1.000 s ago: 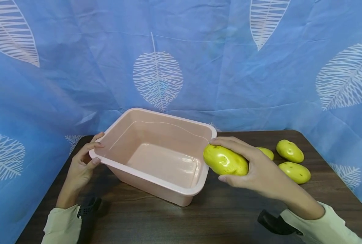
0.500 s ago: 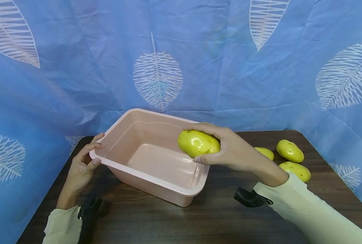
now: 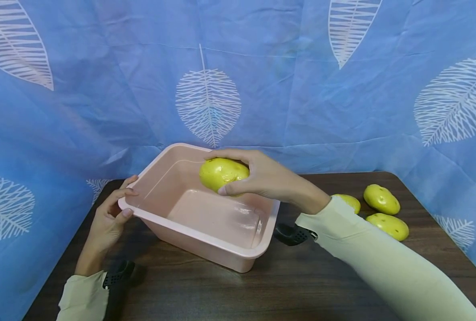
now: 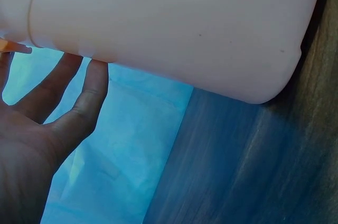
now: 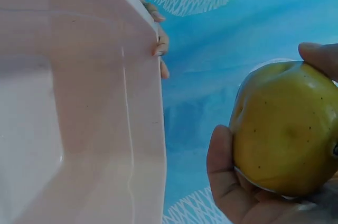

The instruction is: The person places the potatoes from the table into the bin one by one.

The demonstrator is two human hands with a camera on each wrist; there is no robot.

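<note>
Yellow-green potato is in the grip of the right hand, held in the air over the pink basin and, as far as I can judge from my distant place, touching neither its walls nor its floor. Its skin looks smooth and shiny, so I suppose it is stiff and perhaps a little slippery; the weight I cannot tell, but it should be easy for one hand. For me, the best place to take hold is around its thick middle, from two opposite sides. The potato lies just so between the right fingers: the thumb presses on the near side, other fingers curve over the far side, spread as wide as the potato is thick, and one end sticks out free to the left. The left hand grips the basin's rim at its left corner. Three other potatoes rest to the right on the tabletop, apart from the basin.
</note>
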